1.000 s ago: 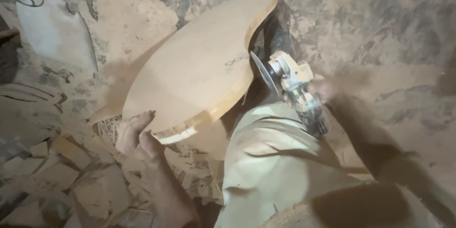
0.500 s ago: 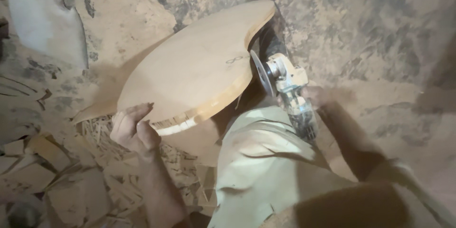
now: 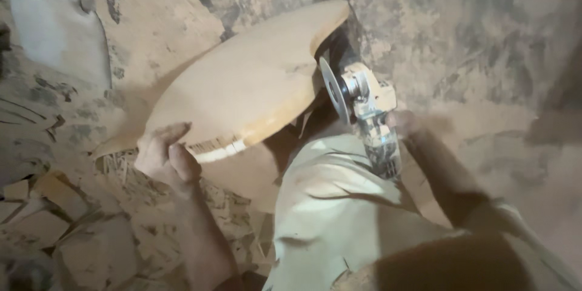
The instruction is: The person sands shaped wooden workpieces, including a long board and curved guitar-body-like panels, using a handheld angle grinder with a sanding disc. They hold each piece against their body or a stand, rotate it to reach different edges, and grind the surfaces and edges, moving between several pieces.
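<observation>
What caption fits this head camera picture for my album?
Left hand steadies a curved wooden piece while the right hand holds an angle grinder at its edge.

The scene is dim and warm-toned, with an overall yellow-brown cast; the strongest light falls from above onto the curved wooden piece [image 3: 242, 91] and the pale trouser leg [image 3: 339, 206], which are the brightest areas. Deep shadow lies under the wooden piece, along the far right and in the near right corner. The picture is soft and hazy throughout, the right hand [image 3: 403, 122] is motion-blurred, and there is no strong glare.
</observation>
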Demonstrator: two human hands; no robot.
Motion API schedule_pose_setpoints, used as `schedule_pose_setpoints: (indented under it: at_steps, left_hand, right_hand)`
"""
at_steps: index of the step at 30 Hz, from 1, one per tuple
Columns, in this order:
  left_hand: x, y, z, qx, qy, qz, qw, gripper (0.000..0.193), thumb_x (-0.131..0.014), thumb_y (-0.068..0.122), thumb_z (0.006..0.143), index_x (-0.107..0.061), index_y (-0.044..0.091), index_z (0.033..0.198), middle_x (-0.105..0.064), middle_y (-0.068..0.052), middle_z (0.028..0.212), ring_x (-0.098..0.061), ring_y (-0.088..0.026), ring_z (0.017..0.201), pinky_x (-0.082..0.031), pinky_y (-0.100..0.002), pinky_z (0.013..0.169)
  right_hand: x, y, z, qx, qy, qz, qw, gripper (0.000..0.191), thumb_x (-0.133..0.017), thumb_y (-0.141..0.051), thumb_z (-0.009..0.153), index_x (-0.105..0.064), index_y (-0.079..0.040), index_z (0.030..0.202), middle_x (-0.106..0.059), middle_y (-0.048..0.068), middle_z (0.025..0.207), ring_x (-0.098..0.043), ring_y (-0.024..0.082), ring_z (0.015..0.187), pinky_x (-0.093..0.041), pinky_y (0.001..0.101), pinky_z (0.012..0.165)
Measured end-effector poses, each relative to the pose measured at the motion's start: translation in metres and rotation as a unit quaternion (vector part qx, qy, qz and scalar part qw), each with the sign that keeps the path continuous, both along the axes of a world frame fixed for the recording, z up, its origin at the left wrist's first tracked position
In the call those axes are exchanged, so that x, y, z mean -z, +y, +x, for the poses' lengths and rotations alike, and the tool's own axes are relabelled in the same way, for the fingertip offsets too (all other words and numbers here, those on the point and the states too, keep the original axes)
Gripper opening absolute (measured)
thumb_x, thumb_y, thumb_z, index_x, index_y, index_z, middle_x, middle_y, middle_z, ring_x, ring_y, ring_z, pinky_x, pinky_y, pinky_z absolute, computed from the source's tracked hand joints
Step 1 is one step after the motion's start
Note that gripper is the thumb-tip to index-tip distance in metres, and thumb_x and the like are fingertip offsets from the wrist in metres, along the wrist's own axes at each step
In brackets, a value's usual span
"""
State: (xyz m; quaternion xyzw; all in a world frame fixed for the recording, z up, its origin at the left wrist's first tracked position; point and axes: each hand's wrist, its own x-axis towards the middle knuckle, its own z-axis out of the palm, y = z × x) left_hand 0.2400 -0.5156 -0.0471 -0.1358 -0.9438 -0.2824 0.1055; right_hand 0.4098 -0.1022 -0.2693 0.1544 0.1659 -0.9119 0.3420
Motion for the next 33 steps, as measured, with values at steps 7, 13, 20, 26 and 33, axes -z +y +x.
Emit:
schedule_pose_setpoints:
  at_steps: [7, 13, 20, 26, 33]
  left_hand:
    - [0.014, -0.019, -0.033, 0.026, 0.027, 0.045, 0.998, 0.050, -0.046, 0.035, 0.109, -0.074, -0.003, 0.093, -0.075, -0.013, 0.088, -0.071, -0.028, 0.077, -0.057, -0.037, 0.074]
    - [0.013, -0.039, -0.068, 0.031, -0.031, 0.121, 0.992, 0.055, -0.048, 0.040, 0.112, -0.070, -0.008, 0.098, -0.071, -0.017, 0.092, -0.067, -0.028, 0.077, -0.052, -0.034, 0.069]
    - [0.017, -0.055, -0.116, 0.029, -0.011, 0.103, 0.994, 0.057, -0.044, 0.037, 0.111, -0.069, -0.009, 0.089, -0.068, -0.018, 0.085, -0.063, -0.027, 0.077, -0.048, -0.035, 0.069]
    - [0.025, -0.078, -0.141, 0.026, -0.058, 0.166, 0.984, 0.051, -0.046, 0.030, 0.114, -0.066, -0.012, 0.095, -0.066, -0.020, 0.097, -0.062, -0.026, 0.081, -0.051, -0.038, 0.078]
    - [0.021, -0.073, -0.157, 0.011, -0.049, 0.153, 0.987, 0.051, -0.043, 0.029, 0.108, -0.068, -0.011, 0.090, -0.069, -0.018, 0.088, -0.064, -0.025, 0.078, -0.051, -0.037, 0.074]
  right_hand:
    - [0.004, 0.011, -0.011, 0.066, -0.034, 0.044, 0.996, 0.064, -0.079, -0.024, 0.088, -0.054, 0.006, 0.138, -0.069, 0.023, 0.120, -0.073, 0.033, 0.101, -0.063, 0.0466, 0.083]
    - [0.001, -0.010, -0.039, 0.089, -0.017, 0.026, 0.996, 0.056, -0.074, -0.016, 0.093, -0.053, 0.003, 0.141, -0.069, 0.018, 0.110, -0.072, 0.028, 0.092, -0.061, 0.0423, 0.078]
    - [-0.006, -0.052, -0.073, 0.104, -0.034, 0.055, 0.992, 0.059, -0.074, -0.012, 0.091, -0.049, -0.003, 0.143, -0.067, 0.017, 0.111, -0.070, 0.027, 0.092, -0.061, 0.0428, 0.082]
    - [-0.001, -0.072, -0.088, 0.121, -0.046, 0.045, 0.991, 0.060, -0.074, -0.012, 0.089, -0.047, -0.004, 0.143, -0.066, 0.015, 0.112, -0.071, 0.026, 0.096, -0.063, 0.0449, 0.087]
    - [-0.002, -0.088, -0.100, 0.115, -0.058, 0.011, 0.992, 0.056, -0.074, -0.010, 0.089, -0.049, -0.005, 0.139, -0.066, 0.014, 0.108, -0.070, 0.027, 0.089, -0.062, 0.0445, 0.080]
